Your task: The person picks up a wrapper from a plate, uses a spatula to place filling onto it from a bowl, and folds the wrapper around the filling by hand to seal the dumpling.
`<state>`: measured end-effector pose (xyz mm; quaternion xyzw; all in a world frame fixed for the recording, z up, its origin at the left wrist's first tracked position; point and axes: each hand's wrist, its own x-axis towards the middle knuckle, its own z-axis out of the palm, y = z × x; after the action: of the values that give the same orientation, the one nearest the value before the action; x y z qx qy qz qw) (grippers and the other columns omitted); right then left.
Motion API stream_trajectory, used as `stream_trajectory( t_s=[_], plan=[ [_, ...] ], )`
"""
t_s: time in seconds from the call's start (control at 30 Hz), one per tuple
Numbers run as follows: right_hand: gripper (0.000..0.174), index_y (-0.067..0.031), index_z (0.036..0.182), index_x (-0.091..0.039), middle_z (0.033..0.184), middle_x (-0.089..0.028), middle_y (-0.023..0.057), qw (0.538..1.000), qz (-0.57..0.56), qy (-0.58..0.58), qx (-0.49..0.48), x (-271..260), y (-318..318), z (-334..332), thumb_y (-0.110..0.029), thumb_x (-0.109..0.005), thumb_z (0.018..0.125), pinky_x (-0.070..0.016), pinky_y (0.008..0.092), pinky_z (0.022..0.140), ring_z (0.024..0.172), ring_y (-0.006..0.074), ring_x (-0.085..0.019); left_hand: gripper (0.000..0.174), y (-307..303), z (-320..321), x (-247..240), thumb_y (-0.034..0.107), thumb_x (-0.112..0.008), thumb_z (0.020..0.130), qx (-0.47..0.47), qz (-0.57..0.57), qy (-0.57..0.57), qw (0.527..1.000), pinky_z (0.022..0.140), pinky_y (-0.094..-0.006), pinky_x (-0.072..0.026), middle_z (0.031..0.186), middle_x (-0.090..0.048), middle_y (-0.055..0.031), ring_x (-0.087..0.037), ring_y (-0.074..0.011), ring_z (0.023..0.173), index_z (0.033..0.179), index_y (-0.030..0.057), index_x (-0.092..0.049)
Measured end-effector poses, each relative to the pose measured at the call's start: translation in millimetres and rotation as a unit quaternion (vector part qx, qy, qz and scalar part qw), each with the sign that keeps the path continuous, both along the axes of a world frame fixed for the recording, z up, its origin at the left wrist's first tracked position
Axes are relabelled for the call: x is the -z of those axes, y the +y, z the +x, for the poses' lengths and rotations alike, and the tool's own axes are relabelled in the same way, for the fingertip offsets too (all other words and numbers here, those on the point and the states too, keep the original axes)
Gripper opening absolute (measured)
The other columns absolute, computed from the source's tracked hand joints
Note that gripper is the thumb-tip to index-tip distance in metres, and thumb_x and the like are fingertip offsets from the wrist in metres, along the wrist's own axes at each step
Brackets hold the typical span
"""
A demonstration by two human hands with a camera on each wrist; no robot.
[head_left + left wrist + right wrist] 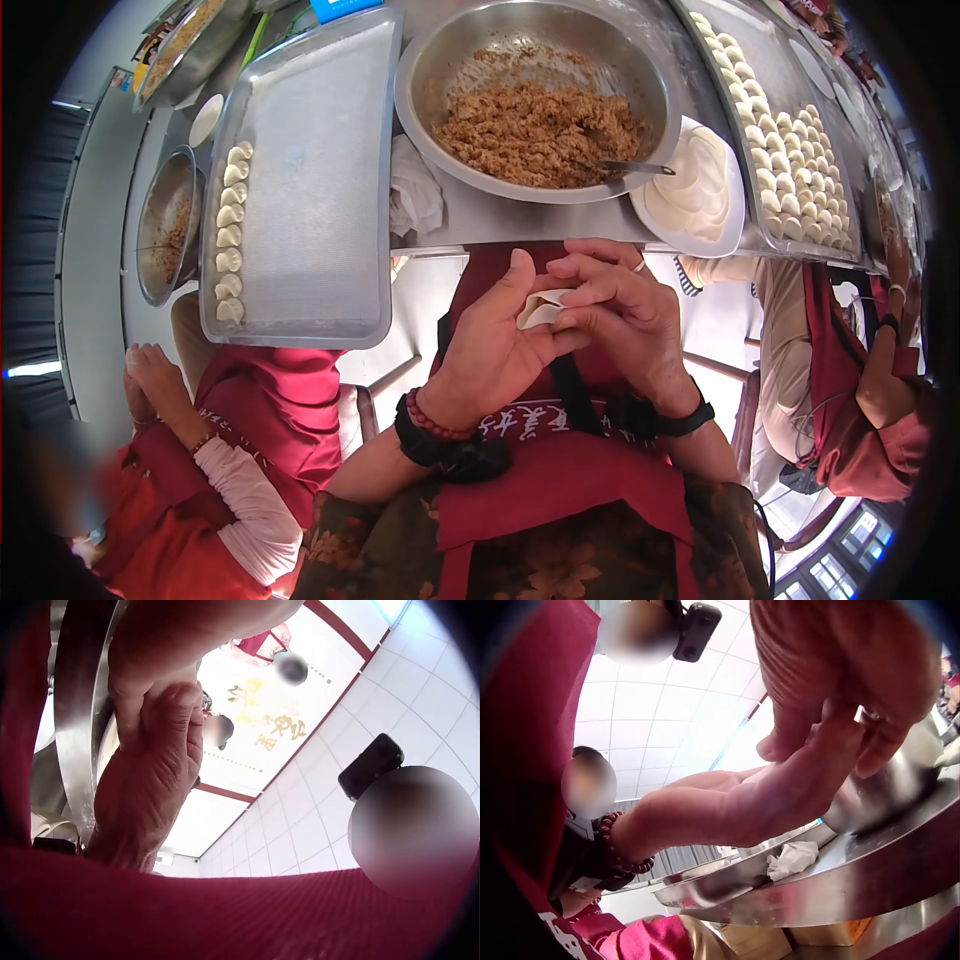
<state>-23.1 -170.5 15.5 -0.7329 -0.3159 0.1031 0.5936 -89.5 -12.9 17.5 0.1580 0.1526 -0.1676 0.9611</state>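
Observation:
In the head view, a half-folded dumpling [541, 312] of pale dough sits between my two hands, above my lap and before the table edge. One end gapes, with a dark inside showing. My left hand [485, 350] cradles it from the left, thumb pointing up and fingers behind the dough. From the other side, my right hand [638, 318] pinches its edge with thumb and fingers. Both wrist views show the hands together, and their fingers mostly hide the dumpling there. Beyond the hands stands a large steel bowl [420, 135] of brown filling [530, 135], a spoon handle [635, 167] over its rim.
A plate [735, 225] of stacked wrappers [690, 185] stands right of the bowl. Leftward, a metal tray [310, 200] bears a column of dumplings [229, 237]; a fuller tray [800, 245] is at right. A crumpled white cloth [413, 190] lies beside the bowl. People sit on both sides.

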Motion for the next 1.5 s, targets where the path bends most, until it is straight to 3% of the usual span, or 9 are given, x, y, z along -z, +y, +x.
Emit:
stream_trajectory(
  t_s=[0.13,0.2,0.27,0.33,0.53,0.73,1.03,1.43,1.5],
  plan=[
    [0.022,-0.0070,0.097,-0.071,0.111,-0.070,0.0078,0.999,0.017,0.022,-0.030,-0.5,-2.5,1.0,-0.001,-0.076,0.076,-0.0515,0.0356,0.095,0.124,0.0260,-0.053,0.059,1.7,1.8,-9.3,0.047,-0.021,0.106,0.028,0.064,-0.011,0.997,0.103,-0.0473,-0.0483,0.131,-0.052,-0.0157,-0.055,-0.0267,0.121,0.136,0.0004,-0.042],
    [0.025,-0.0076,0.103,-0.071,0.113,-0.069,0.0073,0.990,0.021,0.138,-0.008,-9.5,1.5,-3.6,-0.002,-0.075,0.078,-0.0508,0.0354,0.096,0.125,0.0261,-0.052,0.058,2.9,2.7,-16.4,0.048,-0.023,0.106,0.034,0.083,-0.018,0.996,0.100,-0.0441,-0.0508,0.129,-0.054,-0.0138,-0.057,-0.0236,0.117,0.135,0.0016,-0.044],
    [0.028,-0.0079,0.107,-0.071,0.114,-0.069,0.0067,0.987,0.000,0.160,-0.015,-14.0,1.0,-4.0,-0.004,-0.073,0.080,-0.0502,0.0354,0.096,0.126,0.0260,-0.051,0.058,3.3,3.5,-15.4,0.048,-0.024,0.106,0.046,0.094,-0.027,0.994,0.098,-0.0441,-0.0523,0.129,-0.054,-0.0136,-0.058,-0.0240,0.116,0.136,0.0023,-0.043],
    [0.030,-0.0079,0.111,-0.070,0.115,-0.069,0.0059,0.994,-0.045,0.089,-0.052,-13.8,-2.7,0.8,-0.005,-0.072,0.082,-0.0495,0.0356,0.097,0.128,0.0257,-0.050,0.060,3.6,3.6,-8.7,0.049,-0.022,0.105,0.063,0.097,-0.038,0.992,0.097,-0.0473,-0.0529,0.132,-0.051,-0.0150,-0.057,-0.0278,0.117,0.137,0.0025,-0.040],
    [0.022,-0.0066,0.103,-0.072,0.113,-0.070,0.0059,0.996,-0.036,0.074,-0.047,-8.7,-4.6,-1.1,-0.005,-0.073,0.081,-0.0500,0.0368,0.096,0.125,0.0270,-0.053,0.064,4.0,5.0,-14.0,0.053,-0.024,0.105,0.073,0.106,-0.026,0.991,0.099,-0.0429,-0.0520,0.131,-0.053,-0.0132,-0.057,-0.0227,0.118,0.139,0.0013,-0.042],
    [0.014,-0.0043,0.095,-0.071,0.108,-0.071,0.0060,0.999,-0.022,-0.001,-0.025,-7.7,-4.9,-1.2,-0.001,-0.072,0.081,-0.0520,0.0347,0.093,0.118,0.0261,-0.058,0.065,0.7,5.1,-17.1,0.053,-0.022,0.104,0.049,0.071,0.018,0.996,0.102,-0.0508,-0.0485,0.134,-0.051,-0.0156,-0.055,-0.0291,0.120,0.138,0.0000,-0.039],
    [0.015,-0.0039,0.092,-0.071,0.105,-0.072,0.0056,0.996,-0.023,0.070,0.051,-12.4,1.7,-3.9,-0.003,-0.075,0.078,-0.0528,0.0344,0.092,0.117,0.0235,-0.059,0.059,-6.6,-2.1,10.2,0.049,-0.022,0.106,-0.024,-0.080,-0.006,0.997,0.109,-0.0486,-0.0405,0.133,-0.052,-0.0144,-0.054,-0.0260,0.121,0.135,0.0017,-0.041],
    [0.018,-0.0046,0.089,-0.068,0.113,-0.069,0.0081,0.996,-0.061,-0.062,0.000,-1.2,-5.1,4.9,-0.001,-0.078,0.074,-0.0549,0.0346,0.090,0.116,0.0248,-0.060,0.045,-10.2,2.8,2.0,0.037,-0.033,0.107,0.007,0.030,-0.010,0.999,0.104,-0.0422,-0.0455,0.126,-0.054,-0.0112,-0.057,-0.0206,0.114,0.135,0.0017,-0.042],
    [0.022,-0.0040,0.095,-0.066,0.118,-0.065,0.0104,0.998,-0.014,0.057,0.031,-4.0,-1.5,-1.5,0.002,-0.076,0.076,-0.0557,0.0331,0.090,0.114,0.0232,-0.062,0.043,-9.6,2.6,6.2,0.034,-0.036,0.107,0.020,0.058,-0.029,0.998,0.104,-0.0416,-0.0458,0.124,-0.055,-0.0106,-0.057,-0.0198,0.113,0.133,0.0015,-0.044]
  ],
)
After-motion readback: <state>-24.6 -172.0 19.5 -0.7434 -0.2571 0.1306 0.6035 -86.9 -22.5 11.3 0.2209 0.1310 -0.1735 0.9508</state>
